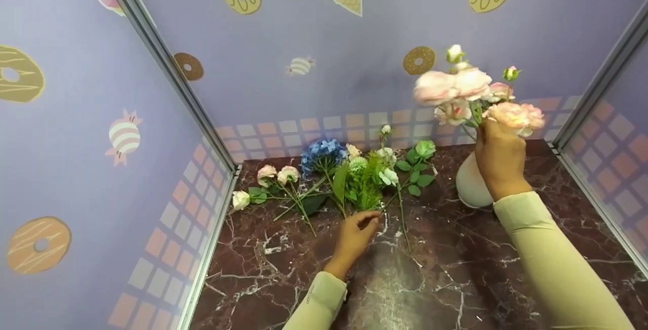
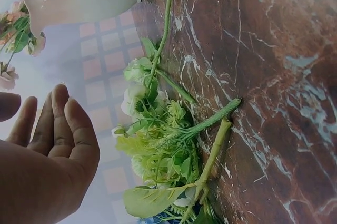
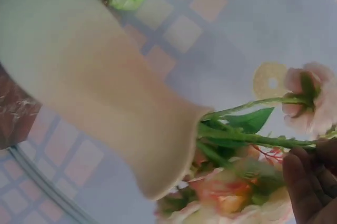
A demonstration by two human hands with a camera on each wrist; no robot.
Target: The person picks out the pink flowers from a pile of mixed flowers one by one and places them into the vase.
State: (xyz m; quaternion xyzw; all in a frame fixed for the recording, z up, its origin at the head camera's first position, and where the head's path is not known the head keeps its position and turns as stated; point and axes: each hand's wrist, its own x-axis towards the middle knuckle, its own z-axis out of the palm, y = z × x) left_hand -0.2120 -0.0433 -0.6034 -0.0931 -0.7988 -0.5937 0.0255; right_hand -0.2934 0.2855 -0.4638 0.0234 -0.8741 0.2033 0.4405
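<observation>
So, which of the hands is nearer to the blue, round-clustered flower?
Left. The left hand is in front of the blue flower, slightly to its right; the right hand is farther right, holding a thin green stem near the white, flared-mouth vase.

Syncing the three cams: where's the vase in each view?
Head: the vase is right of centre, below mid-height, partly hidden behind the right hand.
Left wrist: the vase lies sideways across the top left, mouth toward the left.
Right wrist: the vase fills much of the left half, running from upper left to its mouth at lower centre.
Shared landmark: the pink and pale wall squares.
</observation>
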